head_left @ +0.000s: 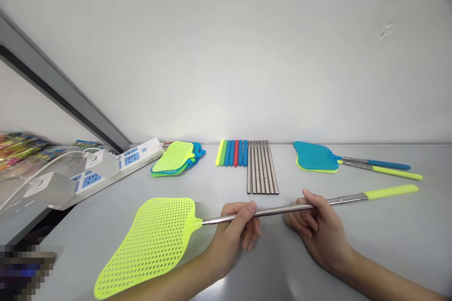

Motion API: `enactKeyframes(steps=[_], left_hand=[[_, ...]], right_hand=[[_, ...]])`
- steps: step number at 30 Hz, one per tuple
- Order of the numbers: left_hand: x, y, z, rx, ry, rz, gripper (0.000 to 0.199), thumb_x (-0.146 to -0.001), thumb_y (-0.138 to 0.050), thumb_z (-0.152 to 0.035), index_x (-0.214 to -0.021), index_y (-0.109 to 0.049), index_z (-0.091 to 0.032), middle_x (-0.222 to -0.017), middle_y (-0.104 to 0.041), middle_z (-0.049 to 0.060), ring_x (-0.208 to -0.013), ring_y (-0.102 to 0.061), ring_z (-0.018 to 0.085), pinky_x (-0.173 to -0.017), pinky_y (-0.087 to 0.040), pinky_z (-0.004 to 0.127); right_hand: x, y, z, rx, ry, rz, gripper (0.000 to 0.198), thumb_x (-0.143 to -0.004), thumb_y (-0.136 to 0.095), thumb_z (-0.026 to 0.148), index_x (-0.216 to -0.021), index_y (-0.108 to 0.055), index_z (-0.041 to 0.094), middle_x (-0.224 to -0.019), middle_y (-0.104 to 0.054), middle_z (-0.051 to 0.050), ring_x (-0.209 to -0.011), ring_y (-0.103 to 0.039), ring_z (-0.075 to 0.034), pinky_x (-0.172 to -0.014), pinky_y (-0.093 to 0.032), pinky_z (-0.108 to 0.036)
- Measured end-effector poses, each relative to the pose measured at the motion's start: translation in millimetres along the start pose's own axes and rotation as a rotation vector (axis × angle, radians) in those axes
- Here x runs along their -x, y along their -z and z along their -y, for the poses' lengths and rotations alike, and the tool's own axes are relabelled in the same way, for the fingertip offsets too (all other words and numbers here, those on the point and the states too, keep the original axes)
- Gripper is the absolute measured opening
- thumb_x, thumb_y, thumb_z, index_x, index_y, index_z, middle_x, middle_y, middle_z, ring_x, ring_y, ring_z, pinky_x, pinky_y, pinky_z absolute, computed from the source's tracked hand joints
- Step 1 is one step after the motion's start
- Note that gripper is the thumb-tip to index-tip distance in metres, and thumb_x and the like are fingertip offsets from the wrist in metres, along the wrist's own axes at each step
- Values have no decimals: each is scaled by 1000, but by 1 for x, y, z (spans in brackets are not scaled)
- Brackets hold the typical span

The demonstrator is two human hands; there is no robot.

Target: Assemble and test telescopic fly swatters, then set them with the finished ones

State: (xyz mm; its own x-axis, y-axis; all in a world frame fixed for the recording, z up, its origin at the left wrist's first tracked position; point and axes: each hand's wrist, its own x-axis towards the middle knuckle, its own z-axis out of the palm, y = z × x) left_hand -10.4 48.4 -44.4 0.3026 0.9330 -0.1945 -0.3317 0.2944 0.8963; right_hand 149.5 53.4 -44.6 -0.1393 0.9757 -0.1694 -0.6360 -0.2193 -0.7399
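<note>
A yellow-green fly swatter [155,240] with a telescopic metal rod spans the front of the view, its mesh head at the left and its yellow-green grip at the right. My left hand [235,230] pinches the rod not far from the head, thumb on top. Further right along the rod, my right hand [319,233] has its thumb and curled fingers around it. The rod is drawn out long and held slightly above the table. Behind my hands lie several metal rods [261,169] side by side, next to a row of coloured handle sleeves [231,153].
At the back left, several loose swatter heads [174,157] are stacked. Two swatters [316,157], one blue and one yellow-green, lie at the back right. A white power strip [123,164] with plugged-in adapters runs along the left edge, near plastic-wrapped packages [21,150]. A wall closes off the back.
</note>
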Motion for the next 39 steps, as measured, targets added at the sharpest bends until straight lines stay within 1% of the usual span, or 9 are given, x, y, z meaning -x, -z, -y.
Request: enactKeyframes(steps=[5, 8, 11, 14, 17, 21, 24, 28, 39], left_hand=[[1, -1, -2, -11, -34, -29, 41, -77, -47, -41, -48, -54, -13, -29, -30, -6, -32, -32, 7, -39, -26, 21], [0, 0, -4, 70, -59, -77, 51, -80, -35, -49, -49, -55, -13, -30, -31, -4, -32, -32, 8, -40, -26, 22], [-3, 3, -8, 147, -135, -200, 61, -79, -22, -55, -47, -55, -14, -32, -36, -2, -33, -33, 9, -40, -25, 22], [-6, 5, -11, 152, -223, -304, 61, -80, -22, -53, -41, -50, -15, -32, -34, -2, -36, -34, 10, -41, -26, 23], [-7, 7, -11, 115, -231, -331, 55, -82, -28, -45, -37, -45, -17, -33, -32, -2, -37, -34, 11, -44, -27, 25], [-6, 8, -8, 87, -235, -273, 50, -84, -29, -36, -40, -46, -18, -35, -34, -2, -39, -35, 12, -46, -27, 26], [-3, 7, -6, 73, -259, -199, 50, -85, -26, -35, -43, -49, -17, -36, -35, -2, -41, -35, 12, -47, -27, 26], [0, 6, -6, 66, -264, -152, 50, -85, -27, -36, -44, -49, -17, -37, -35, -2, -41, -34, 12, -46, -26, 26], [2, 5, -7, 30, -206, -114, 50, -85, -24, -37, -48, -50, -17, -39, -35, -2, -40, -33, 11, -46, -25, 25]], right_hand=[[0, 2, 0, -17, -2, -15, 47, -78, -41, 30, -36, -24, 18, -36, -20, 5, -36, -21, -8, -44, -16, -29], [-1, 2, 0, -42, -10, -17, 46, -77, -41, 30, -36, -25, 18, -36, -20, 5, -36, -20, -8, -44, -16, -29], [-1, 3, 0, -73, 1, -15, 45, -77, -41, 27, -36, -24, 18, -36, -19, 5, -35, -21, -8, -44, -18, -29], [-1, 3, 1, -88, 15, -7, 44, -75, -42, 25, -35, -25, 18, -35, -19, 5, -36, -23, -9, -45, -20, -28], [-2, 4, 1, -94, 19, -6, 44, -75, -42, 25, -35, -25, 18, -35, -19, 5, -36, -23, -9, -45, -20, -28], [-3, 6, 0, -72, -36, 60, 44, -77, -37, 29, -36, -26, 19, -36, -20, 5, -36, -24, -9, -44, -20, -27], [-2, 8, -3, -16, -73, 149, 45, -79, -33, 34, -36, -28, 19, -36, -21, 5, -35, -26, -9, -43, -19, -27], [0, 9, -5, 32, -67, 203, 46, -79, -30, 36, -36, -30, 20, -35, -22, 4, -35, -27, -10, -41, -19, -26], [1, 8, -4, 40, -53, 205, 46, -79, -25, 35, -36, -32, 20, -35, -25, 3, -35, -28, -11, -41, -21, -27]])
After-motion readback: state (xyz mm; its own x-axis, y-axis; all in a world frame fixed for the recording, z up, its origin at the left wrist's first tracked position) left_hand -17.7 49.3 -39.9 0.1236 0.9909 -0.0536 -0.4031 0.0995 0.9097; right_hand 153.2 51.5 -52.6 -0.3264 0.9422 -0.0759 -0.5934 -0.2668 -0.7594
